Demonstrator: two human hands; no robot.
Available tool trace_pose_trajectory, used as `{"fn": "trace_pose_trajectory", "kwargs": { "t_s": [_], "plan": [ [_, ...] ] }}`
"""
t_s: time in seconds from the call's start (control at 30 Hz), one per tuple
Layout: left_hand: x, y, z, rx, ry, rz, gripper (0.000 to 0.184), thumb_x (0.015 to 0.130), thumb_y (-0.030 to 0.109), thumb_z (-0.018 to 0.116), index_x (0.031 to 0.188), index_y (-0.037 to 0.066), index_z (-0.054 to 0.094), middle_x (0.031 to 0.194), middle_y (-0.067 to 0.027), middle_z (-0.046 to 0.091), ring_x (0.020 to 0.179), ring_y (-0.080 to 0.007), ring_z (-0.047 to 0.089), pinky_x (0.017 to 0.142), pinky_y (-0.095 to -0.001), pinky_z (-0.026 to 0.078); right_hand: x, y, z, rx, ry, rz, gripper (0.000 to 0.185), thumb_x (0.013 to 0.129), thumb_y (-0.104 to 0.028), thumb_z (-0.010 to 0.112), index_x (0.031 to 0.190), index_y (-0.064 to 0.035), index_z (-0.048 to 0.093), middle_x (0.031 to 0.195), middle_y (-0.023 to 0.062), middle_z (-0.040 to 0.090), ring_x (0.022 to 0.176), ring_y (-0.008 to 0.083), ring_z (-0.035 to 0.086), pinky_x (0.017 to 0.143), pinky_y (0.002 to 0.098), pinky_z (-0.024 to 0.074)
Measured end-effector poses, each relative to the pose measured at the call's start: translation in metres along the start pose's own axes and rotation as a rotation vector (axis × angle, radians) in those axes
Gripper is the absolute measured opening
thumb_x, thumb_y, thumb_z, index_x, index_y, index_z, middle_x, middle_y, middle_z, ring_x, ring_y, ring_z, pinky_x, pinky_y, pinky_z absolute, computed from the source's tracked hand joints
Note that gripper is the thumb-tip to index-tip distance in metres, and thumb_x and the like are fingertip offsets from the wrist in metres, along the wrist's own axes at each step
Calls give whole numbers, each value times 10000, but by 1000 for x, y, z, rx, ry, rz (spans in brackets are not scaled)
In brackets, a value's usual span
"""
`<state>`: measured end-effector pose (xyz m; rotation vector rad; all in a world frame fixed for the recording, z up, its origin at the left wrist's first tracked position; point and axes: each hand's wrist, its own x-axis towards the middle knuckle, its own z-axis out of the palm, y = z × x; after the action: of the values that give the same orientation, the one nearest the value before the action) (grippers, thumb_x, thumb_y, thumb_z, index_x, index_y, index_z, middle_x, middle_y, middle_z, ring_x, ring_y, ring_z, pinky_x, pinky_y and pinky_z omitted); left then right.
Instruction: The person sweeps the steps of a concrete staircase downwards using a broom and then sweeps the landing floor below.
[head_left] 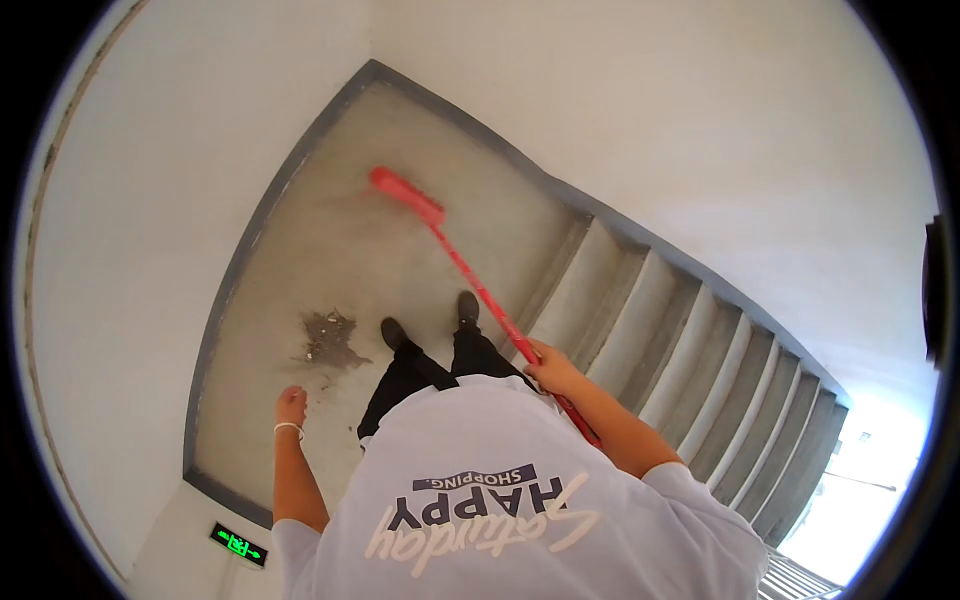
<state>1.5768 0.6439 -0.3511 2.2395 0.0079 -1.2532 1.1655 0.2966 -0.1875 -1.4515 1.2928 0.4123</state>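
My right hand (pixel 553 367) is wrapped round the red handle of a broom (pixel 475 283). Its red head (pixel 408 195) rests on the landing floor, ahead of my feet, and the handle's other end runs back past my right forearm. At my left side hangs my left hand (pixel 291 405), with a white band on the wrist. Its fingers are curled in and I see nothing in them. A pile of dirt and small debris (pixel 333 338) lies on the floor between that hand and my left shoe (pixel 394 333).
Concrete stairs (pixel 640 320) run along the right side from the landing (pixel 270 290). Pale walls with a grey skirting (pixel 240 250) bound the landing. A green lit exit sign (pixel 238 544) is at lower left, and metal railings (pixel 795 580) show at lower right.
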Motion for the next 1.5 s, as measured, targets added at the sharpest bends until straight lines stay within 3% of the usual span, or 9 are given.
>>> {"fn": "trace_pose_trajectory", "kwargs": {
  "t_s": [0.1, 0.4, 0.67, 0.9, 1.03, 1.1, 1.17, 1.37, 1.5],
  "plan": [
    [-15, -22, -23, -21, 85, -57, 163, 847, 209, 582, 907, 68, 639, 651, -23, 579, 536, -121, 526, 448, -272, 428, -5, 12, -16, 211, 172, 267, 574, 774, -75, 591, 1325, -136, 442, 659, 80, 523, 445, 189, 531, 389, 340, 428],
    [-86, -96, 25, 28, -85, -294, 152, 801, 208, 605, 863, 77, 652, 636, -38, 591, 505, -136, 541, 425, -294, 443, 96, 57, -60, 397, 281, 260, 158, 772, -54, 514, 924, -24, 483, 596, 93, 514, 425, 207, 519, 367, 341, 414],
    [-59, -74, 31, 52, -78, -200, 222, 797, 232, 589, 909, 54, 661, 672, -62, 623, 560, -159, 585, 484, -303, 478, 127, -37, 26, -115, 120, -2, 446, 762, -69, 501, 1200, -23, 432, 698, 202, 605, 494, 279, 600, 431, 388, 478],
    [-42, -29, 13, -69, 35, -69, 220, 809, 233, 592, 921, 54, 651, 681, -60, 619, 556, -136, 570, 479, -274, 462, 88, -64, 35, -194, -181, -113, 465, 782, -68, 547, 1233, -88, 436, 635, 122, 566, 452, 211, 561, 444, 357, 466],
    [-41, -40, 16, -68, 40, -166, 223, 801, 244, 593, 897, 54, 661, 640, -54, 607, 533, -137, 559, 476, -275, 447, 55, -55, 15, -178, -172, -155, 638, 770, -76, 550, 1366, -95, 322, 682, 192, 602, 549, 325, 614, 522, 422, 495],
    [-41, -55, 19, -31, 10, -183, 214, 811, 240, 602, 932, 68, 645, 692, -45, 613, 576, -139, 569, 490, -284, 462, 75, -14, 19, -483, 150, -452, 623, 802, -161, 578, 1376, -113, 339, 803, 225, 638, 720, 401, 628, 658, 479, 497],
    [-48, -72, 17, 16, -19, -203, 213, 821, 236, 610, 968, 82, 628, 744, -36, 619, 618, -142, 580, 503, -292, 476, 96, 3, 1, -616, 152, -271, 575, 835, -242, 570, 1364, -125, 380, 880, 246, 636, 832, 443, 600, 738, 526, 468],
    [-67, -91, 26, -8, 50, -166, 250, 793, 269, 584, 887, 50, 659, 609, -66, 592, 506, -152, 552, 464, -295, 445, 176, -19, -81, -640, 267, -488, 527, 877, -231, 524, 1379, -160, 379, 863, 245, 633, 809, 428, 605, 729, 524, 471],
    [-84, -69, 48, -117, 118, -306, 229, 798, 241, 594, 906, 49, 658, 629, -56, 599, 510, -143, 552, 447, -284, 442, 235, -70, -91, -690, 269, -329, 528, 883, -189, 496, 1390, -151, 354, 935, 245, 636, 872, 418, 611, 776, 501, 477]
  ]
}}
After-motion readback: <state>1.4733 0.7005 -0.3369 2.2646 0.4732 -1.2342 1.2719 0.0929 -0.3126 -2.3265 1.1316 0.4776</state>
